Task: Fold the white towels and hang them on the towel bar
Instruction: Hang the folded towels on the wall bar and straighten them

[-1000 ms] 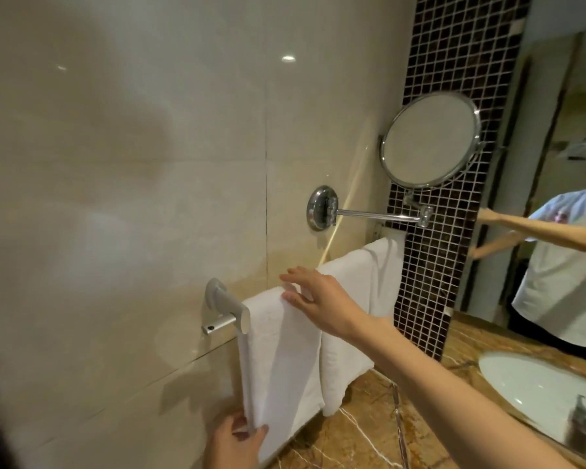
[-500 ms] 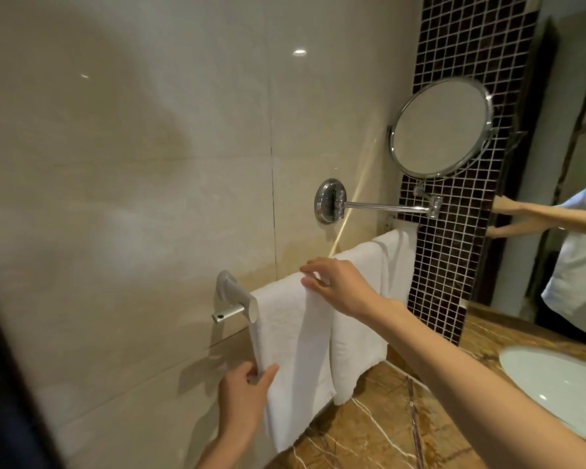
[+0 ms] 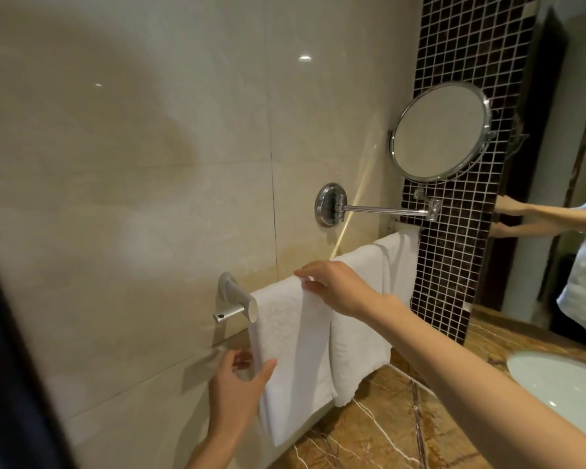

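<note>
Three folded white towels hang side by side over the towel bar, whose chrome bracket sticks out of the beige wall. The nearest towel hangs at the bar's left end, with a second towel beside it and a third towel farther right. My left hand pinches the nearest towel's left edge low down, thumb in front and fingers behind. My right hand lies on top of the bar and pinches the nearest towel's top fold between fingers and thumb.
A round chrome mirror on a swing arm juts out above the towels. A brown marble counter lies below, with a white sink at the right. A wall mirror reflects my arms.
My left hand has slid up the nearest towel's left edge, still pinching it. My right hand stays at the top of the bar. The view has shifted slightly.
</note>
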{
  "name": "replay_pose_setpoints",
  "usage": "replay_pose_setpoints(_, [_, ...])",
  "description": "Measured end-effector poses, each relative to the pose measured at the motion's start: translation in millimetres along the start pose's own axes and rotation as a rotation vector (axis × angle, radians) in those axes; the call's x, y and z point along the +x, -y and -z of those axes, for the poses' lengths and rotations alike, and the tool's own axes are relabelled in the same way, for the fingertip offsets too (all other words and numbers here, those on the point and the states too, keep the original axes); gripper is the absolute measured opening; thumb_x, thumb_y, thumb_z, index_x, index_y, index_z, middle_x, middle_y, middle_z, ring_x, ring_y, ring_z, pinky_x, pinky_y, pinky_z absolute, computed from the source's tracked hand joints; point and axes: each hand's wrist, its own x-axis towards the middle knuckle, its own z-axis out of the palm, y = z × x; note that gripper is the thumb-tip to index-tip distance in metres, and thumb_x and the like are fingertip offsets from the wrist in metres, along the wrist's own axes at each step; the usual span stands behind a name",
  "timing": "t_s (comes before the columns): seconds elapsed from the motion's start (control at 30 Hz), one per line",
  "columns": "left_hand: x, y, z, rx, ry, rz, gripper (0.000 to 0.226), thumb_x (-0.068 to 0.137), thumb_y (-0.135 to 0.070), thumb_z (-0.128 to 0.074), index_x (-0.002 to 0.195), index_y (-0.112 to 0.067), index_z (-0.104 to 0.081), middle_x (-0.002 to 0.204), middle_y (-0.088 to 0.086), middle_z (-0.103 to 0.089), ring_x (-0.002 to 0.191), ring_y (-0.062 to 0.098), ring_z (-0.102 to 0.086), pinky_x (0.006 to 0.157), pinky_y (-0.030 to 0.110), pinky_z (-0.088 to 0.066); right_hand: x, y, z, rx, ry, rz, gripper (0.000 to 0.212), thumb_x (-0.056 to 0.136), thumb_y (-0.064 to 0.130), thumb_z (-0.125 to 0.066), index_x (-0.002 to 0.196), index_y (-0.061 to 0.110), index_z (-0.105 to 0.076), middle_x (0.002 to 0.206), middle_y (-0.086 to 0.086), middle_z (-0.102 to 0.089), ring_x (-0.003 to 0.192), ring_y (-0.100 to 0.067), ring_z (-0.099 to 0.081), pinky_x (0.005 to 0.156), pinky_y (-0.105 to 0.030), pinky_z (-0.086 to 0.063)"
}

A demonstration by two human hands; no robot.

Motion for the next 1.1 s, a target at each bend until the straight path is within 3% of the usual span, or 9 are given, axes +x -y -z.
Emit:
replay_pose_setpoints(0.13, [-2,-1,11,-0.065,-0.095,-0.024,0.036,0.058,-0.027,-0.089,0.075,-0.029,-0.057,0.069,-0.006,-0.059,0.064,0.013,-0.053,0.061,0.021,-0.043,-2,-3,-6,0.026,-0.053,0.037,0.028,0.093,0.012,-0.059,0.121,0.010,-0.066,0.117,-0.007,-0.068,0.107,-0.026,-0.061,0.091,-0.041,-0.048])
replay_pose_setpoints(0.23, [-8,-3,13,-0.089,-0.096,-0.077,0.034,0.058,-0.023,-0.089,0.066,-0.031,-0.057,0.053,-0.007,-0.052,0.046,0.004,-0.038,0.048,0.016,-0.037,-2,-5,-5,0.043,-0.039,0.059,0.029,0.094,0.015,-0.058,0.121,0.009,-0.064,0.120,-0.009,-0.066,0.111,-0.026,-0.060,0.094,-0.042,-0.048])
replay_pose_setpoints(0.37, [-16,-35,9,-0.123,-0.058,-0.247,0.027,0.052,-0.046,-0.081,0.064,-0.034,-0.061,0.054,-0.004,-0.058,0.044,0.003,-0.042,0.048,0.014,-0.039,-5,-16,2,0.041,-0.008,-0.007,0.043,0.096,0.019,-0.055,0.138,0.014,-0.049,0.140,-0.007,-0.053,0.128,-0.023,-0.048,0.106,-0.036,-0.039])
replay_pose_setpoints(0.53, [-12,-111,-6,-0.046,0.124,-0.685,0.015,0.070,-0.037,-0.073,0.081,-0.038,-0.062,0.077,-0.020,-0.058,0.067,0.001,-0.057,0.063,0.010,-0.045,-3,-42,15,-0.035,0.003,-0.103,0.044,0.097,0.020,-0.053,0.140,0.014,-0.047,0.138,-0.009,-0.051,0.129,-0.027,-0.044,0.105,-0.037,-0.036])
replay_pose_setpoints(0.63, [9,-147,-24,0.120,0.183,-0.789,0.021,0.077,-0.036,-0.069,0.096,-0.027,-0.068,0.097,-0.018,-0.058,0.094,0.000,-0.055,0.083,0.015,-0.043,-1,-52,21,-0.091,0.022,-0.119,0.035,0.096,0.016,-0.050,0.130,0.012,-0.054,0.130,-0.009,-0.054,0.121,-0.030,-0.048,0.099,-0.040,-0.040])
replay_pose_setpoints(0.73, [37,-170,-50,0.494,0.283,-0.788,0.039,0.087,-0.037,-0.060,0.121,-0.017,-0.062,0.124,-0.003,-0.054,0.119,0.014,-0.045,0.102,0.023,-0.033,0,-60,24,-0.117,0.077,-0.155,0.022,0.095,0.012,-0.046,0.114,0.010,-0.058,0.118,-0.011,-0.055,0.108,-0.032,-0.054,0.088,-0.041,-0.045])
replay_pose_setpoints(0.87, [60,-182,-79,0.918,0.388,-0.633,0.041,0.094,-0.045,-0.045,0.121,-0.016,-0.053,0.123,0.005,-0.054,0.116,0.026,-0.050,0.094,0.035,-0.037,-3,-61,18,-0.087,0.034,-0.162,0.018,0.093,0.007,-0.043,0.104,0.007,-0.057,0.109,-0.012,-0.056,0.097,-0.031,-0.056,0.079,-0.039,-0.045])
replay_pose_setpoints(0.97, [69,-178,-87,0.998,0.441,-0.541,0.036,0.097,-0.041,-0.044,0.118,-0.013,-0.055,0.118,0.009,-0.057,0.109,0.030,-0.056,0.084,0.038,-0.043,-4,-60,10,-0.082,-0.034,-0.165,0.014,0.091,0.007,-0.045,0.095,0.007,-0.058,0.105,-0.007,-0.056,0.091,-0.030,-0.056,0.073,-0.037,-0.043])
replay_pose_setpoints(1.1, [75,-167,-88,0.966,0.431,-0.504,0.032,0.098,-0.036,-0.044,0.117,-0.013,-0.055,0.121,0.007,-0.055,0.113,0.028,-0.054,0.087,0.037,-0.043,-3,-62,9,-0.065,-0.060,-0.158,0.012,0.090,0.006,-0.043,0.089,0.008,-0.055,0.101,-0.006,-0.055,0.087,-0.029,-0.056,0.070,-0.037,-0.041])
